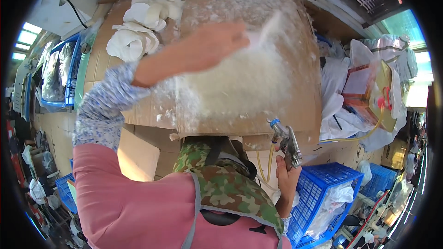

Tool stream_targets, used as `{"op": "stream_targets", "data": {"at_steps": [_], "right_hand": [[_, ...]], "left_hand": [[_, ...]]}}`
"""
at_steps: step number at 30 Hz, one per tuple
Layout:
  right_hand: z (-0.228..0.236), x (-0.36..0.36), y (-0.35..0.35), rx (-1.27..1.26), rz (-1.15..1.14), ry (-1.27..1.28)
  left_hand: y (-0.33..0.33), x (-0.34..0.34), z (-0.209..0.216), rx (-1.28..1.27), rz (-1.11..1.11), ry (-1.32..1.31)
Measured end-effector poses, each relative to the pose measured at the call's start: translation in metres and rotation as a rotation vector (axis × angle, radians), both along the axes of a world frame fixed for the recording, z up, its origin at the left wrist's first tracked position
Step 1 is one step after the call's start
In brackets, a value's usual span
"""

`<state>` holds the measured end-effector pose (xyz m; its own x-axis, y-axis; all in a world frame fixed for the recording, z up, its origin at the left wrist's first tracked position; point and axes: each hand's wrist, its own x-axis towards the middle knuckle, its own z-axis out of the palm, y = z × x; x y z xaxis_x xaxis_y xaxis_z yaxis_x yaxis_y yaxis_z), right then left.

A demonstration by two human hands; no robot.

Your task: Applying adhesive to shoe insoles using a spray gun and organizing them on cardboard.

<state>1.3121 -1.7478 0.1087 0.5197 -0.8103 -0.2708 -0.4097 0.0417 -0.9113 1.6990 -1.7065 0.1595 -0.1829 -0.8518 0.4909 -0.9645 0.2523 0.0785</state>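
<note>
My left hand [226,39] reaches across a cardboard-covered table [304,97], smeared by motion. From its fingers sticks out a blurred white flat piece [265,32], its exact kind unclear. Below that hand spreads a hazy, cream-coloured patch [235,87], with white fluff or residue scattered around it on the cardboard. At the table's near right edge my right hand [287,175] is wrapped round the handle of a metal spray gun [290,147] with a blue ring at its front. A yellowish hose [270,159] hangs beside the gun.
White petal-shaped pieces [134,41] lie stacked at the table's far left. A blue crate [327,198] with white bags stands at the lower right. Plastic bags and an open carton [369,87] sit right of the table. Another blue crate [69,74] is at the left.
</note>
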Motion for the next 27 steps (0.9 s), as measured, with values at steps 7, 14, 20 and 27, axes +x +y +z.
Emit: {"op": "stream_targets", "data": {"at_steps": [7,14,20,27], "right_hand": [[-0.013,-0.028,-0.004,-0.059,0.189,0.141],[-0.011,-0.01,-0.004,-0.044,0.279,0.119],[-0.015,0.01,-0.002,0.002,0.316,0.106],[-0.011,0.024,0.002,-0.008,0.378,0.192]], "left_hand": [[0.048,-0.091,-0.136,0.272,-0.038,0.072],[0.118,-0.122,-0.182,0.319,0.407,0.355],[0.132,-0.13,-0.19,0.173,0.687,0.606],[0.079,-0.141,-0.184,0.073,0.902,0.623]]}}
